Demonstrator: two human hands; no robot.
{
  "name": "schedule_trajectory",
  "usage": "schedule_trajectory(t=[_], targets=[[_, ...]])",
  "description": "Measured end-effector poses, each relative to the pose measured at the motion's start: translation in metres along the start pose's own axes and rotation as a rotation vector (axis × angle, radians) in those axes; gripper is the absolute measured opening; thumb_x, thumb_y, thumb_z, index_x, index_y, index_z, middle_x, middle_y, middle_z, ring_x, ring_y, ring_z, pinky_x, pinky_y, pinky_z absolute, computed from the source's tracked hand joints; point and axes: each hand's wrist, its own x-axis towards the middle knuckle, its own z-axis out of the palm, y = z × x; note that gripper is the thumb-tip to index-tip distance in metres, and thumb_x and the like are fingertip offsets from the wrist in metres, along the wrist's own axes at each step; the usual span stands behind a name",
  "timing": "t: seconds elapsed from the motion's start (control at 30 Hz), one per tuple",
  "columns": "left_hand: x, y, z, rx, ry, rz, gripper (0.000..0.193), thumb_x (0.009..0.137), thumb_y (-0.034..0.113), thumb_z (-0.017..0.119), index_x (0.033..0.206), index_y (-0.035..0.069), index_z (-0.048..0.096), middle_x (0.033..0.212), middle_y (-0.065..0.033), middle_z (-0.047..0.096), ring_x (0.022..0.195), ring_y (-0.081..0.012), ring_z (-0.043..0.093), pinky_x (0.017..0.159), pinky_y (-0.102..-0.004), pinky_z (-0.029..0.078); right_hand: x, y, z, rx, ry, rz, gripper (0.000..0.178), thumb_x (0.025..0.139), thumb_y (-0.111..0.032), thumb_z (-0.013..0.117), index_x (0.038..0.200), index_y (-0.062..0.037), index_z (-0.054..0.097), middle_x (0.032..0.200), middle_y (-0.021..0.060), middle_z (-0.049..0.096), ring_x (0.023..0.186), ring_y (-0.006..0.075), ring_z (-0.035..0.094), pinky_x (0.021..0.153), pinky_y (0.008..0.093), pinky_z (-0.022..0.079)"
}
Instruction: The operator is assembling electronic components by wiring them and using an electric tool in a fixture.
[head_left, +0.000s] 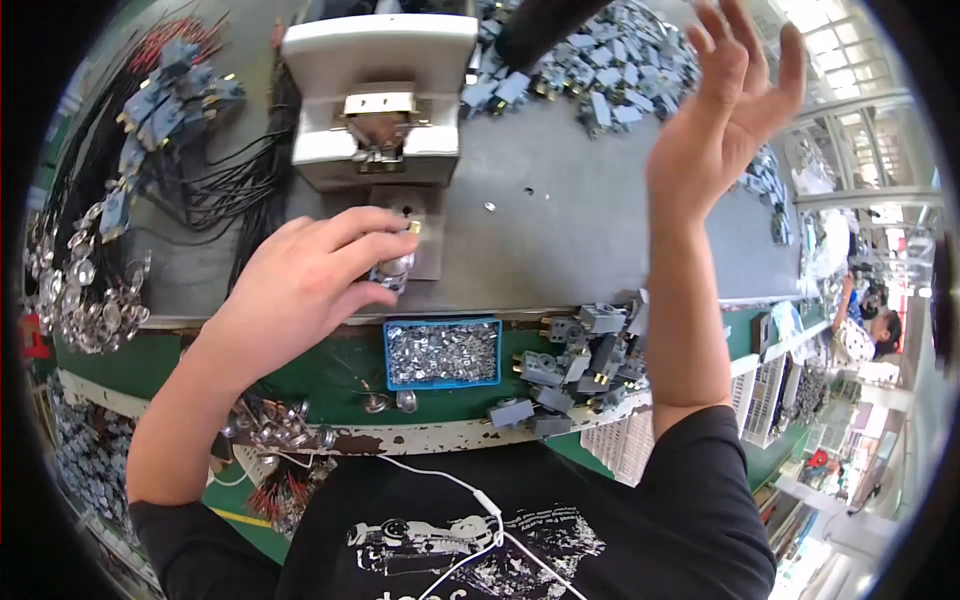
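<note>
A: In the head view, what is the left hand doing?
B: The left hand (305,275) is half curled in front of the white machine (380,65), its thumb and fingers closed round a shiny metal piece (394,270).
A: Where is that piece?
B: Over the metal plate (429,240) at the foot of the machine, partly covered by the fingers; its full shape can't be made out.
A: And the right hand?
B: The right hand (712,125) is raised well apart from the left, fingers spread wide, with nothing visible in its grasp. A heap of grey plugs (608,75) lies on the worktop to its left.
A: What sits nearer the body?
B: A blue tray (498,353) of small metal parts (440,352), with more grey connectors (545,368) just right of it. Black cables (225,180) lie left of the machine.
</note>
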Motion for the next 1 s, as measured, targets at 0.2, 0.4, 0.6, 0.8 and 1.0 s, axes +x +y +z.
schedule_trajectory(t=[0.2, 0.4, 0.6, 0.8, 1.0], targets=[[-0.017, -0.066, -0.059, -0.053, 0.954, -0.288, 0.035, 0.097, 0.007, 0.069, 0.131, 0.009, 0.064, 0.121, -0.0061, 0.066, 0.106, -0.0175, 0.063, 0.092, -0.0320, 0.050, -0.022, 0.070, -0.169, -1.246, -1.048, 0.191, 0.062, 0.084, 0.009, 0.048, 0.144, -0.0051, 0.054, 0.155, 0.0173, 0.049, 0.141, 0.0369, 0.047, 0.119, 0.0411, 0.037], [-0.090, -0.114, -0.108, 0.443, 0.803, -0.280, 0.027, 0.107, 0.010, 0.055, 0.131, 0.008, 0.067, 0.134, -0.0117, 0.065, 0.123, -0.0278, 0.062, 0.104, -0.0377, 0.047, -0.023, 0.048, -0.157, -1.316, -1.281, 0.329, 0.059, 0.083, -0.003, 0.070, 0.141, -0.0083, 0.059, 0.147, 0.0133, 0.059, 0.131, 0.0361, 0.056, 0.113, 0.0439, 0.043], [-0.049, -0.012, -0.068, 0.298, 0.293, -0.131, 0.013, 0.092, 0.002, 0.066, 0.104, 0.006, 0.068, 0.122, -0.0096, 0.071, 0.120, -0.0294, 0.065, 0.104, -0.0407, 0.048, -0.027, -0.023, -0.136, -1.062, -0.870, 0.364, 0.040, 0.093, -0.005, 0.075, 0.132, -0.0053, 0.067, 0.130, 0.0133, 0.069, 0.112, 0.0230, 0.070, 0.098, 0.0330, 0.053], [-0.056, 0.007, -0.032, 0.234, -0.472, 0.077, 0.017, 0.080, 0.017, 0.077, 0.097, 0.016, 0.075, 0.101, -0.0001, 0.067, 0.098, -0.0208, 0.066, 0.082, -0.0380, 0.050, -0.060, -0.119, 0.008, -0.390, -1.126, 0.380, 0.054, 0.073, 0.001, 0.085, 0.124, -0.0076, 0.069, 0.115, 0.0143, 0.069, 0.101, 0.0318, 0.071, 0.084, 0.0369, 0.058], [-0.035, 0.010, -0.048, 0.042, -0.024, 0.204, 0.014, 0.079, 0.016, 0.077, 0.092, 0.013, 0.072, 0.089, 0.0011, 0.065, 0.083, -0.0210, 0.062, 0.073, -0.0358, 0.048, -0.111, -0.089, 0.018, -0.648, -1.138, 0.234, 0.051, 0.080, -0.011, 0.085, 0.128, -0.0106, 0.068, 0.123, 0.0133, 0.064, 0.091, 0.0320, 0.069, 0.080, 0.0405, 0.058]])
